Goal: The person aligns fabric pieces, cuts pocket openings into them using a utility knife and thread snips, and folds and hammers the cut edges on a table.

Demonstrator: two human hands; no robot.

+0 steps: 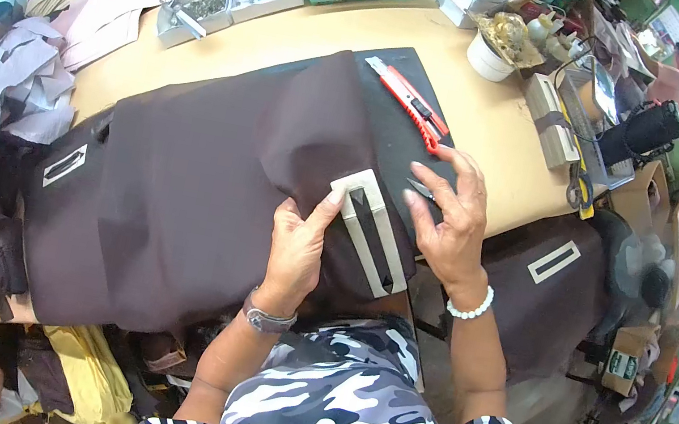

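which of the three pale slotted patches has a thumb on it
The middle patch: the left hand has its thumb on one corner. The far-left patch and far-right patch are untouched.

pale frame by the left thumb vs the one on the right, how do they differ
The thumb-side frame looks larger than the right-side frame; in view, its upper end leans left, the other's right. The left hand touches the first; no hand touches the second. Both are pale, slotted rectangles on dark brown material.
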